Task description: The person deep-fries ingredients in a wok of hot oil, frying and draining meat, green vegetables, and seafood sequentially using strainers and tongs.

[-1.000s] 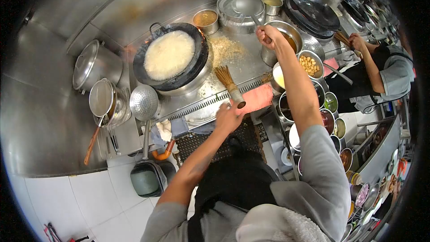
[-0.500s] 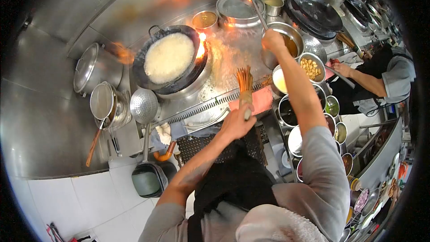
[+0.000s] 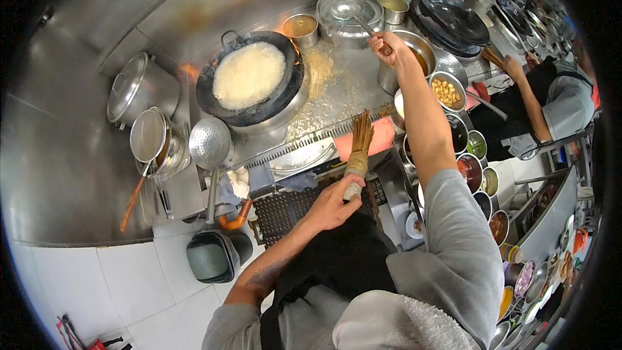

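My left hand (image 3: 335, 203) is closed round the handle of a bamboo brush (image 3: 360, 146), whose bristles point up above the stove's front edge. The handle end of a metal ladle (image 3: 348, 8) is in my right hand (image 3: 387, 48); its bowl is over the lidded pot (image 3: 350, 32) at the back. A black wok (image 3: 293, 81) on the left burner holds pale, foaming liquid (image 3: 249, 76). Beneath my right hand stands a metal pot (image 3: 389, 81) with brown liquid.
On the left are a lidded pot (image 3: 148, 89), strainers (image 3: 148, 135) and a perforated ladle (image 3: 210, 143). A bowl of light chunks (image 3: 447, 93) and several sauce containers (image 3: 470, 172) line the right side. A co-worker (image 3: 541, 100) stands further right, near stacked woks (image 3: 453, 13).
The flames beside the wok have shrunk. My left hand has moved slightly down with the brush. The ladle's handle has swung down and left, and the co-worker's hands have moved up.
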Available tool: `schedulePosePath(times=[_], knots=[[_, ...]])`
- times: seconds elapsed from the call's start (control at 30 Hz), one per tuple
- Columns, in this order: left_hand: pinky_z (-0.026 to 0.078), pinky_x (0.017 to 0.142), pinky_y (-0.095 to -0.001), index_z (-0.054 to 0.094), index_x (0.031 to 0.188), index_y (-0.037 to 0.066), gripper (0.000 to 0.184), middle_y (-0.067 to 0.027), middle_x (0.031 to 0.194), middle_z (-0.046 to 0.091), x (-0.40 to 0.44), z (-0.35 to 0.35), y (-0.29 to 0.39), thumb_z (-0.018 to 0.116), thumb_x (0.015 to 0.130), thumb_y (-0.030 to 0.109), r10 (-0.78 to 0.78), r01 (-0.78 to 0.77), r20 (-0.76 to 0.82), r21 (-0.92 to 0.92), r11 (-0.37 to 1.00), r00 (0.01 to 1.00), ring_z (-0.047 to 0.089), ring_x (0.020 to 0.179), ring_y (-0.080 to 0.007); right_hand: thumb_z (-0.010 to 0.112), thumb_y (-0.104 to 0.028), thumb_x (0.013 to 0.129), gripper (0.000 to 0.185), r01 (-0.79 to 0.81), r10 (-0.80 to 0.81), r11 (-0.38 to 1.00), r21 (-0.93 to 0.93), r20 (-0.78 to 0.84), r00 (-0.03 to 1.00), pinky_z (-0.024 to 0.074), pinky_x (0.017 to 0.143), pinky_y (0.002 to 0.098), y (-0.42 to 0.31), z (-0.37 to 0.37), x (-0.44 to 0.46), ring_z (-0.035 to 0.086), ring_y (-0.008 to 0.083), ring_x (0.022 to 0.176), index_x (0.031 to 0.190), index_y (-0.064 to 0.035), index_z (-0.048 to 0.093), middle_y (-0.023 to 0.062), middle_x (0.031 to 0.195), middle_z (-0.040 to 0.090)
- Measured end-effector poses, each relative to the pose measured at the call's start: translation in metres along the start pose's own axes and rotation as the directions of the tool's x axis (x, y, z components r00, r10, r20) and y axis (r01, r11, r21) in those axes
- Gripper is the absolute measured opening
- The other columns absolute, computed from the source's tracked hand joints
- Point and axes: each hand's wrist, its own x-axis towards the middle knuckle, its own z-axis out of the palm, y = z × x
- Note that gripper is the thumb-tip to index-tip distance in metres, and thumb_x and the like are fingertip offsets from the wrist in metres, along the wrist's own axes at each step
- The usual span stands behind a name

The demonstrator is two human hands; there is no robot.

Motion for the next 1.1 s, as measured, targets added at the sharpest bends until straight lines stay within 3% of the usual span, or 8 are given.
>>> schedulePosePath(times=[0.13, 0.3, 0.37, 0.4, 0.47, 0.53, 0.6, 1.1], knots=[[0.046, 0.072, -0.0346, 0.047, 0.113, 0.012, 0.03, -0.0124, 0.092, 0.058, -0.02, -0.002, 0.0, 0.055, 0.084, 0.013, 0.039, -0.037, 0.093, -0.02, 0.999, 0.995, 0.058, 0.08, -0.0247, 0.04, -0.009, 0.095, 0.018, 0.043, -0.066, 0.967, -0.252, -0.081, 0.995, 0.0348, 0.037, 0.016, 0.018, 0.016, -0.038, 0.039, 0.0049, 0.045, 0.078, -0.0042, 0.037, -0.0003, 0.063, 0.042], [0.046, 0.071, -0.0342, 0.047, 0.112, 0.011, 0.029, -0.0118, 0.088, 0.057, -0.037, -0.004, -0.005, 0.054, 0.085, 0.012, 0.09, -0.084, 0.132, -0.05, 0.995, 0.987, 0.058, 0.08, -0.0232, 0.046, -0.012, 0.092, 0.024, 0.01, -0.273, 0.656, -0.755, -0.225, 0.936, 0.0347, 0.035, 0.021, 0.045, 0.03, -0.079, 0.04, 0.007, 0.042, 0.068, -0.0062, 0.047, -0.0004, 0.056, 0.046], [0.047, 0.071, -0.0341, 0.047, 0.112, 0.01, 0.028, -0.0117, 0.087, 0.057, -0.041, -0.006, -0.005, 0.054, 0.085, 0.012, 0.105, -0.098, 0.147, -0.052, 0.994, 0.984, 0.059, 0.079, -0.0228, 0.051, -0.012, 0.085, 0.022, -0.057, -0.415, 0.27, -0.961, -0.169, 0.894, 0.0399, 0.037, 0.0285, 0.049, 0.03, -0.085, 0.048, 0.015, 0.043, 0.067, 0.0004, 0.053, 0.008, 0.057, 0.053], [0.047, 0.07, -0.0341, 0.047, 0.112, 0.01, 0.028, -0.0117, 0.087, 0.057, -0.042, -0.006, -0.004, 0.053, 0.085, 0.011, 0.108, -0.099, 0.14, -0.074, 0.992, 0.984, 0.059, 0.079, -0.0228, 0.051, -0.012, 0.085, 0.022, -0.058, -0.414, 0.275, -0.96, -0.172, 0.894, 0.0399, 0.037, 0.0285, 0.05, 0.034, -0.088, 0.048, 0.015, 0.043, 0.067, 0.0004, 0.053, 0.008, 0.057, 0.053], [0.047, 0.07, -0.0342, 0.047, 0.112, 0.01, 0.027, -0.0117, 0.086, 0.057, -0.042, -0.007, 0.0, 0.053, 0.085, 0.011, 0.106, -0.095, 0.13, -0.087, 0.992, 0.986, 0.059, 0.079, -0.0227, 0.052, -0.01, 0.078, 0.02, -0.16, -0.507, -0.15, -0.976, -0.063, 0.86, 0.0484, 0.049, 0.0385, 0.048, 0.046, -0.087, 0.061, 0.0292, 0.055, 0.075, 0.0076, 0.061, 0.0204, 0.066, 0.062], [0.045, 0.076, -0.0383, 0.048, 0.108, 0.006, 0.026, -0.0174, 0.089, 0.058, -0.041, -0.01, 0.002, 0.054, 0.083, 0.012, 0.088, -0.08, 0.102, -0.086, 0.993, 0.991, 0.058, 0.082, -0.0325, 0.051, -0.01, 0.076, 0.022, -0.167, -0.485, -0.35, -0.922, 0.026, 0.874, 0.05, 0.058, 0.0402, 0.043, 0.048, -0.069, 0.064, 0.033, 0.066, 0.081, 0.0084, 0.062, 0.0241, 0.074, 0.063], [0.045, 0.076, -0.0383, 0.048, 0.108, 0.006, 0.027, -0.0169, 0.089, 0.058, -0.04, -0.014, 0.002, 0.055, 0.083, 0.012, 0.079, -0.074, 0.087, -0.055, 0.996, 0.993, 0.058, 0.082, -0.0322, 0.049, -0.011, 0.078, 0.029, -0.23, -0.604, -0.352, -0.907, 0.033, 0.797, 0.0503, 0.079, 0.0428, 0.036, 0.05, -0.04, 0.063, 0.0385, 0.093, 0.094, 0.0076, 0.063, 0.0289, 0.092, 0.063], [0.045, 0.08, -0.0373, 0.051, 0.116, 0.012, 0.031, -0.0164, 0.097, 0.057, -0.016, -0.015, -0.009, 0.052, 0.085, 0.011, 0.0, 0.0, 0.0, 0.024, 1.0, 1.0, 0.057, 0.088, -0.0304, 0.051, -0.013, 0.082, 0.029, -0.19, -0.662, -0.499, -0.846, 0.23, 0.713, 0.0509, 0.084, 0.0414, 0.036, 0.073, 0.054, 0.062, 0.0357, 0.099, 0.103, 0.0057, 0.06, 0.0248, 0.107, 0.062]])
